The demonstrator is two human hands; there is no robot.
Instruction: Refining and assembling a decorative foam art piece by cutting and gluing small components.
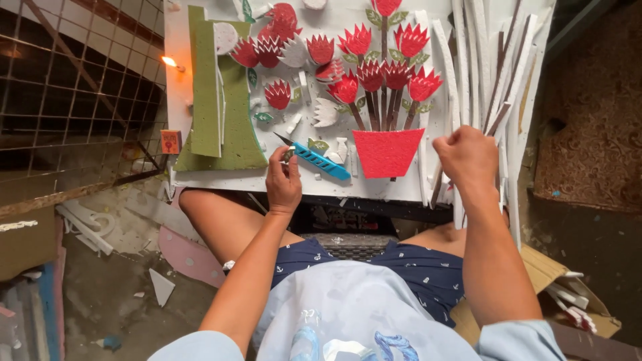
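A: Lap nearest, white board (200,175) rested across it. Left hand (283,179) is pinched on a small leaf piece (289,154) by the blue knife (319,160).

B: Right hand (470,159) is fisted round foam strips (498,120) at the board's right edge. Judged light, snappable; best gripped mid-length. Cluttered floor, mesh left.

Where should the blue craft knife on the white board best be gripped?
Probably the blue craft knife is best pinched across its ribbed blue handle, coming from above near the lower right end. It lies flat on the white board, and its bare blade points up-left toward the left hand.
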